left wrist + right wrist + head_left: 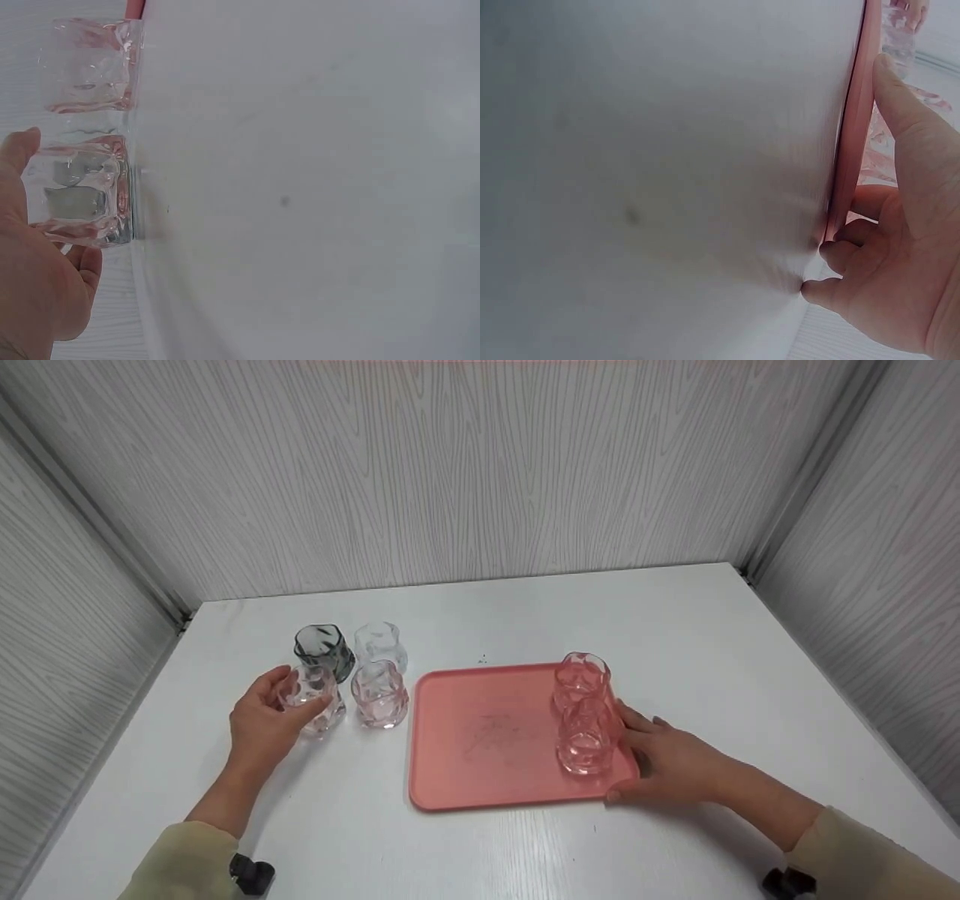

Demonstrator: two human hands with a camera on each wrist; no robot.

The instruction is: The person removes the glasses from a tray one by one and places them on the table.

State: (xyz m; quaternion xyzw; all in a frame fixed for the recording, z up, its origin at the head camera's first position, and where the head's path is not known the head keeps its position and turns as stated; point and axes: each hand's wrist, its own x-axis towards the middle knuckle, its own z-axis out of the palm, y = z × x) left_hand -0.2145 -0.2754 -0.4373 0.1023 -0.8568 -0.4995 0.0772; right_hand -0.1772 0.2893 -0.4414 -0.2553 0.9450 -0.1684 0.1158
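Observation:
My left hand (264, 718) holds a clear, wavy-sided drinking glass (315, 696) at the left of the table, thumb on the near side and fingers round the far side. The left wrist view shows this glass (82, 191) upright, its base at the tabletop. Close by stand a grey glass (324, 651), a pink-tinted glass (380, 695) and another clear glass (381, 645). My right hand (671, 761) grips the near right corner of a pink tray (480, 742), thumb at the front rim and fingers along the right side. Two pink-looking glasses, one (582, 682) behind the other (585, 742), stand at the tray's right end.
The white table (495, 855) runs back to a grey wood-grain panel (480, 472), with similar panels at both sides. The tray's left rim lies just right of the pink-tinted glass.

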